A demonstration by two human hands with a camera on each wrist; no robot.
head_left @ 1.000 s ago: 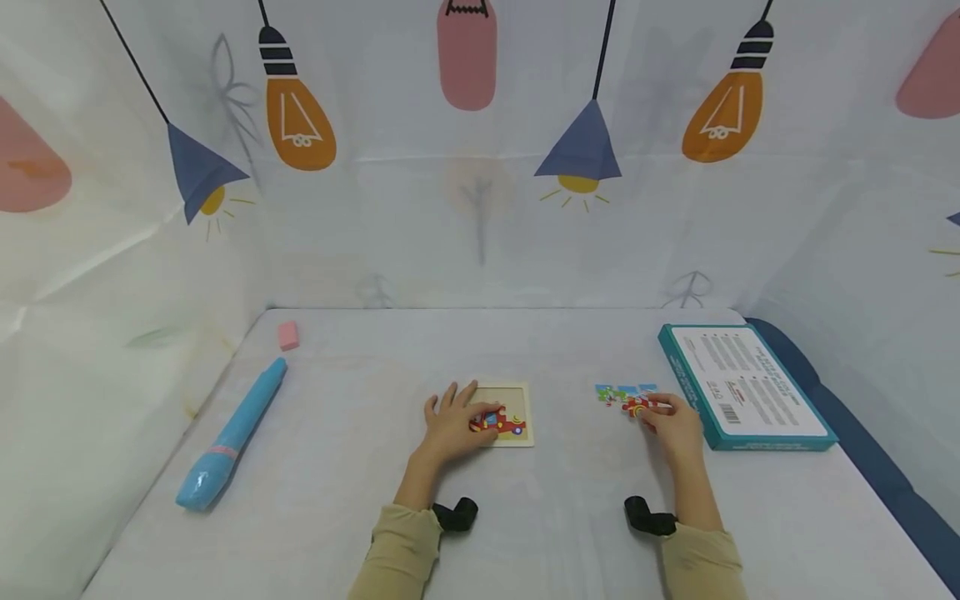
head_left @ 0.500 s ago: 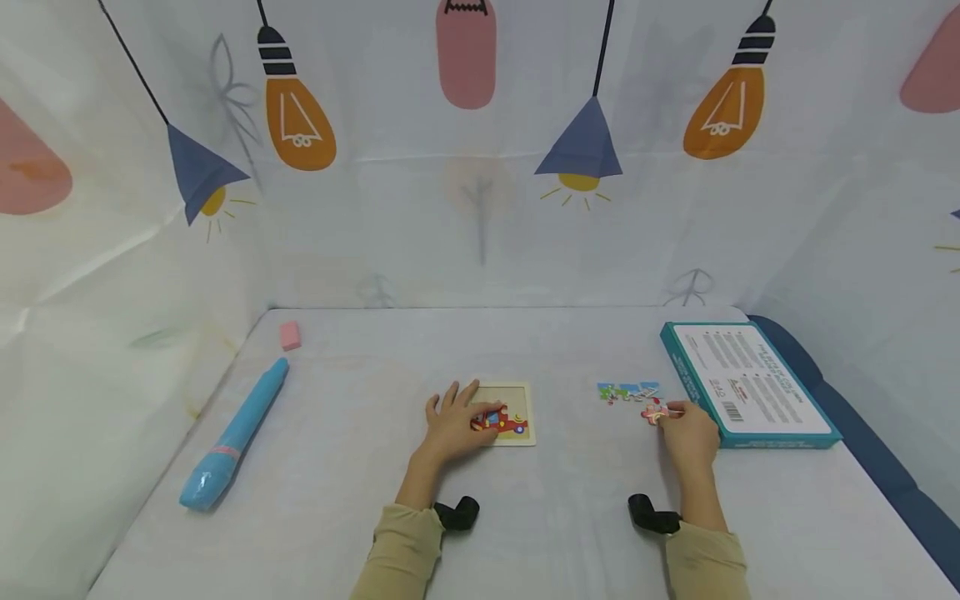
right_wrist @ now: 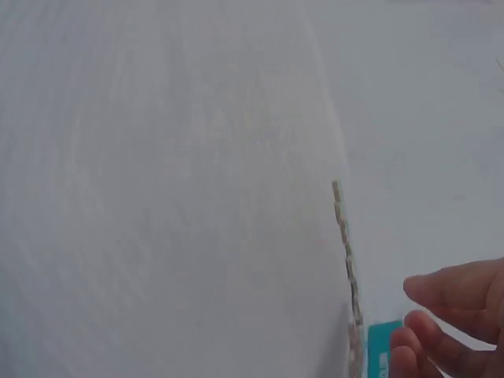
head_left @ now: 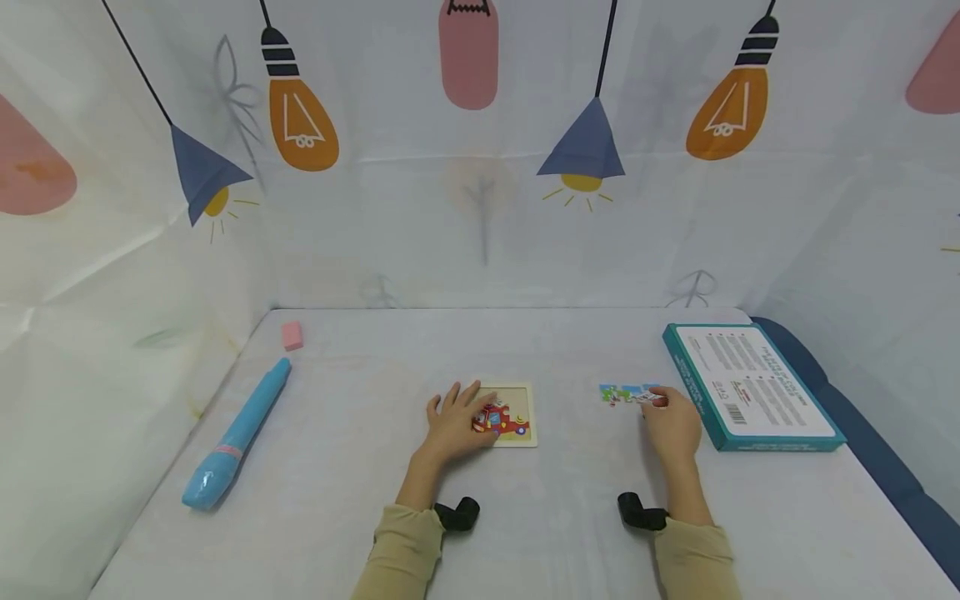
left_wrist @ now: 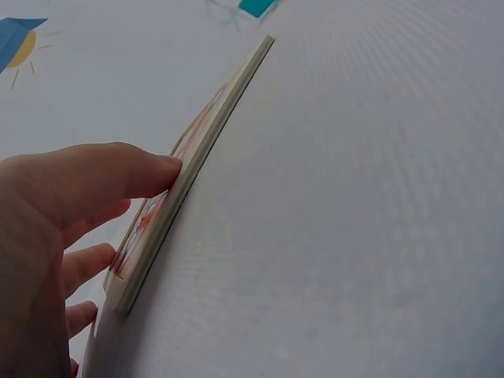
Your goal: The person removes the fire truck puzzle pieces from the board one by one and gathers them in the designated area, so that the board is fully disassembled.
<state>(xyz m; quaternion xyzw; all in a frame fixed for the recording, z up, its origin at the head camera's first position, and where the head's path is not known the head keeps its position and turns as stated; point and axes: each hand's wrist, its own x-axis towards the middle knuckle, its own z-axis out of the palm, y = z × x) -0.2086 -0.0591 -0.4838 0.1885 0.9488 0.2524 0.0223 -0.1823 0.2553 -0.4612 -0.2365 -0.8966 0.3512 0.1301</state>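
My left hand (head_left: 452,429) lies over the left part of a small wooden puzzle tray (head_left: 531,417), fingers spread. Several fitted pieces form a red vehicle picture (head_left: 513,423) in it. In the left wrist view, the thumb (left_wrist: 161,169) presses on the tray's near rim and the other fingertips are by its left edge. My right hand (head_left: 671,425) is at the right end of a row of loose puzzle pieces (head_left: 618,393). The right wrist view shows thumb and forefinger slightly apart with no piece visible between them. A reddish spot shows at the fingertips in the head view; whether they hold a piece is unclear.
A teal box (head_left: 753,387) with a white label lies right of the right hand. On the left are a long blue wrapped object (head_left: 238,437) and a pink block (head_left: 292,336). A patterned curtain (head_left: 420,225) borders the table (head_left: 390,500) behind and at the sides.
The right hand drew a red piece toward itself and right, then moved back up and left to the row; that piece is now hidden. The left forefinger has lifted slightly, uncovering more picture.
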